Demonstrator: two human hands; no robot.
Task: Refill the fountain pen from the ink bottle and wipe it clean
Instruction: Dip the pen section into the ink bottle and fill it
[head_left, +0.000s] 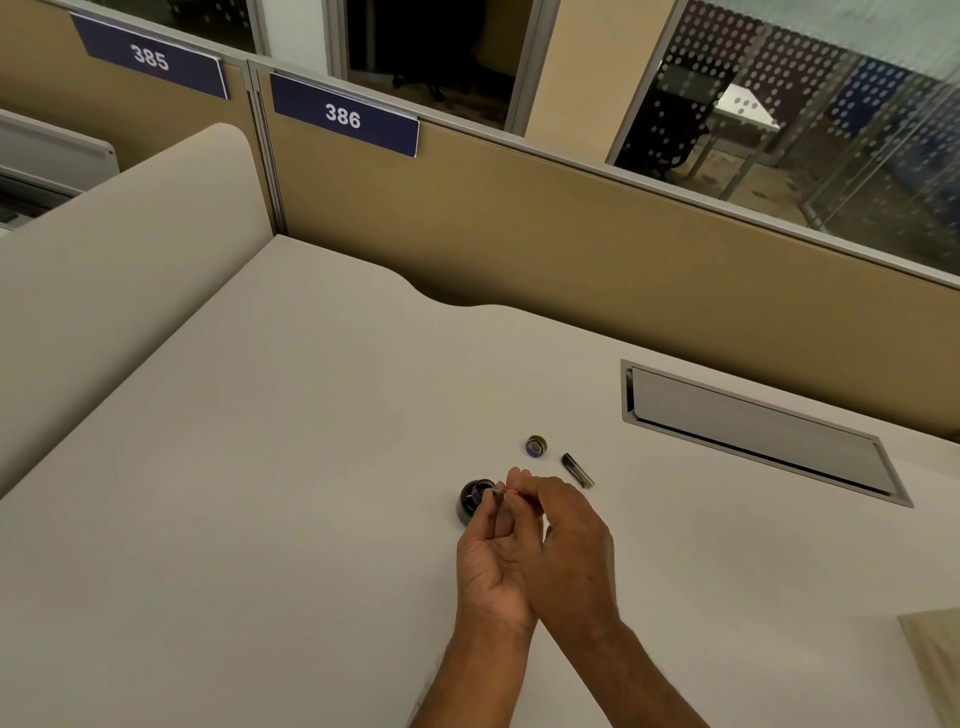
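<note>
Left hand (491, 561) and right hand (566, 545) together pinching small pen part (500, 491) just right of open ink bottle (474, 500), bottle cap (535, 446) and pen barrel (577, 470) lying beyond on tabletop (260, 467)

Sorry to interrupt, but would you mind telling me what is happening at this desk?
A person is refilling a fountain pen. Both hands, left hand and right hand, hold a small pen part just above the open ink bottle. The bottle cap and a dark pen piece lie on the desk beyond the hands.
</note>
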